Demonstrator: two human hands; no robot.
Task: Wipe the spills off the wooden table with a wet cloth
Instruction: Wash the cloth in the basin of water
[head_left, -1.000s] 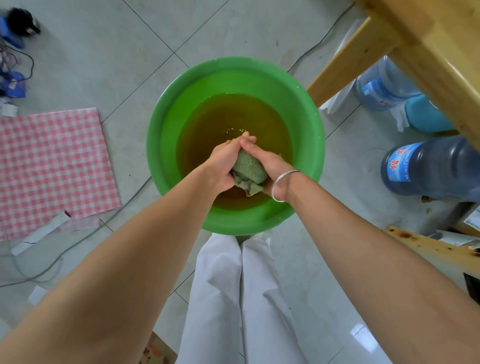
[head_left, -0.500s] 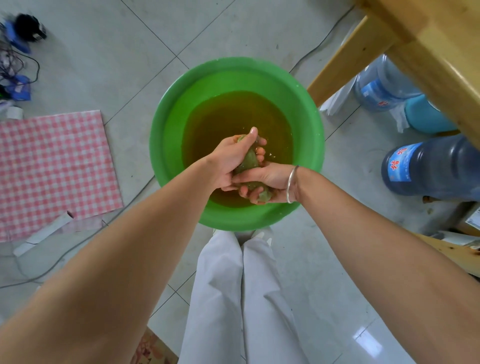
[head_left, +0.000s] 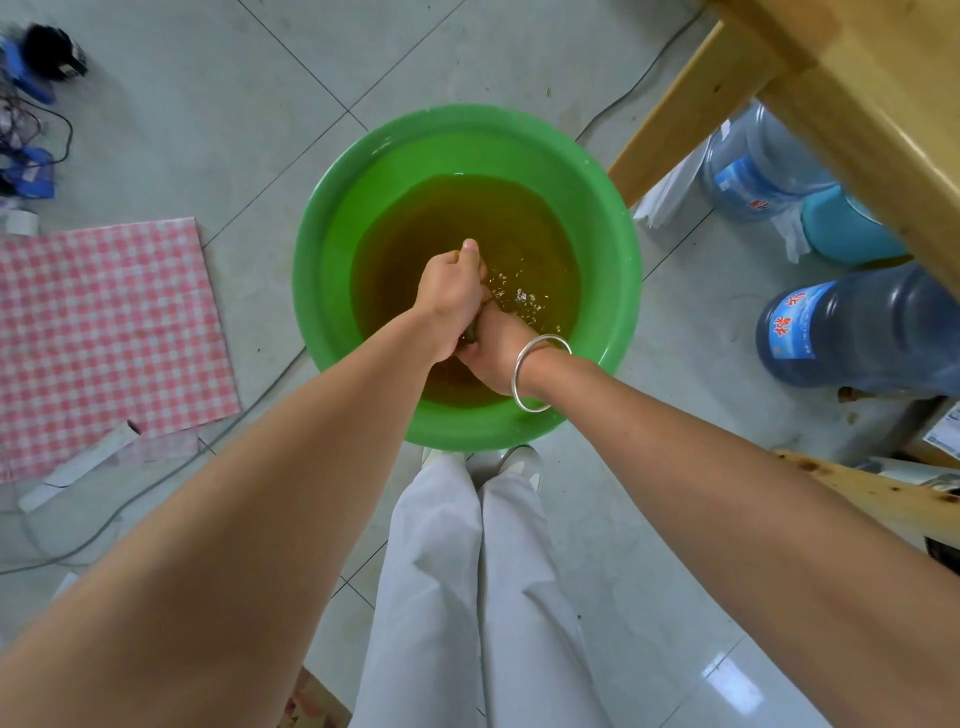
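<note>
Over a green basin (head_left: 332, 218) of brownish water on the floor, my left hand (head_left: 451, 291) and my right hand (head_left: 493, 345) are clenched together around the green cloth (head_left: 471, 332). Only a dark sliver of the cloth shows between them. The left hand lies on top, and the right hand, with a silver bangle at its wrist, lies beneath it. Drops splash on the water just beyond my hands. A corner and leg of the wooden table (head_left: 857, 93) reach in at the top right.
Two large blue water bottles (head_left: 852, 322) (head_left: 758, 166) lie under the table at the right. A pink checked cloth (head_left: 98, 332) is spread on the tiles at the left, with cables and small devices (head_left: 31, 104) beyond it. My white trouser legs stand below the basin.
The cloth was plainly visible between my hands a second ago. My hands have since twisted and closed over it, hiding nearly all of it, and water now drips into the basin.
</note>
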